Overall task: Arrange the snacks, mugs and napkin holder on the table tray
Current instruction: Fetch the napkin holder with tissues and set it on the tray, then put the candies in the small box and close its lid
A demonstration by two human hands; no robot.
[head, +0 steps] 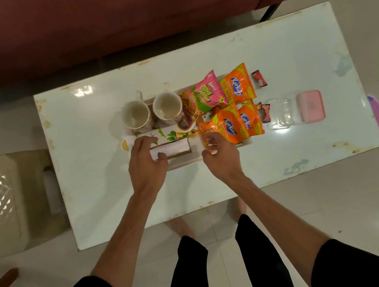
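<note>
A white tray (187, 160) sits mid-table. On its left stand two empty floral mugs (135, 117) (167, 108). Orange snack packets (237, 85) (226, 127) (250, 120) and a pink packet (207, 92) fill its right side. The napkin holder (172, 146), wooden with white napkins, stands near the tray's front. My left hand (146, 163) grips the holder's left end, thumb on its front. My right hand (219, 155) hovers at the near orange packet's corner with fingers loosely curled and nothing clearly held.
Two small red sweets (259, 78) (265, 112), a clear plastic box (280, 113) and a pink lid (311, 109) lie on the white table (94, 155) right of the tray. A dark red sofa (97, 23) is beyond, a cream stool (4, 199) to the left.
</note>
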